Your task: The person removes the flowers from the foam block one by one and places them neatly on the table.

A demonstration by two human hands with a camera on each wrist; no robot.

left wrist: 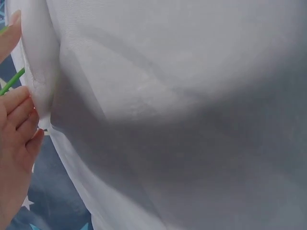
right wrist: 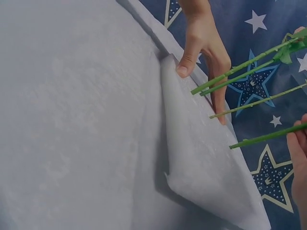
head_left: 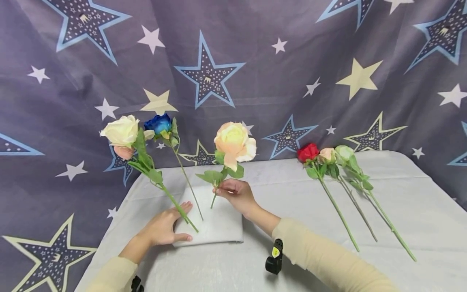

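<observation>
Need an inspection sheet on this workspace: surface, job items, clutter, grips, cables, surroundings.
Surface: pale tablecloth, lightly creased.
Job items: white rose, pink rose and blue rose stand in the white block; red rose, pale-pink rose and pale-green rose lie to its right.
Clutter: nothing seen.
Grips: left hand rests against the block's left side; right hand pinches the peach rose, its lower end at the block.
Cables: nothing seen.
Surroundings: star-print curtain behind.

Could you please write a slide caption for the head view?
Left hand on a block, right hand pinching a peach rose by its stem.
</observation>
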